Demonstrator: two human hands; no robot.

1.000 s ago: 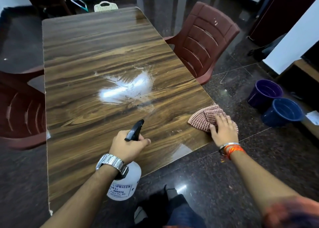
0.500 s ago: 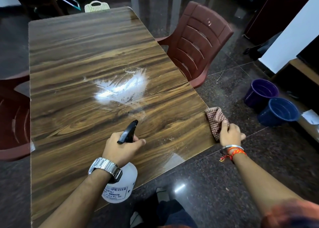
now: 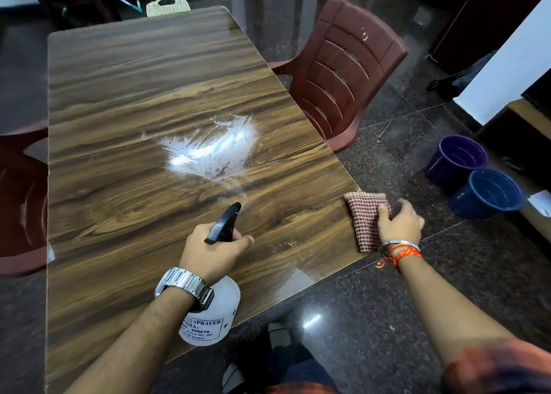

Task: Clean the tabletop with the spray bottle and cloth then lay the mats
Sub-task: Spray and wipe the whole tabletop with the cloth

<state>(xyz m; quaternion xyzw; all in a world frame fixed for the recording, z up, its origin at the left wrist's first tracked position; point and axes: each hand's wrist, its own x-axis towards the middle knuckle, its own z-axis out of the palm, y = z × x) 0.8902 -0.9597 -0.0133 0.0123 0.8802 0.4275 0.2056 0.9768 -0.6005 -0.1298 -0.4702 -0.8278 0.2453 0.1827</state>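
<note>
- Gathered up from lying flat under the palm a second ago, the cloth [image 3: 365, 220] now hangs folded at the table's right edge, most of it past the rim and over the floor
- the right hand [image 3: 399, 225] holds it, thumb on the checked face and fingers curled behind; the hand is blurred, so the exact pinch is hard to read
- the spray bottle [image 3: 214, 313] sits much as before, above the near edge of the table, its white body tilted back under the wrist and its black nozzle [image 3: 225, 222] aimed at the middle of the top
- the left hand [image 3: 214, 253] is wrapped round the bottle's neck, forefinger reaching forward below the nozzle
- a wet, shiny patch [image 3: 208, 152] lies on the wood-grain table [image 3: 119, 95] ahead of the nozzle, unchanged in shape
- a steel watch [image 3: 185, 283] is on the left wrist, orange threads [image 3: 401, 253] on the right
- a maroon chair [image 3: 348, 65] stands at the table's right side, another chair [image 3: 21, 199] at the left
- a purple bucket [image 3: 456, 158] and a blue bucket [image 3: 486, 192] stand side by side on the dark floor to the right
</note>
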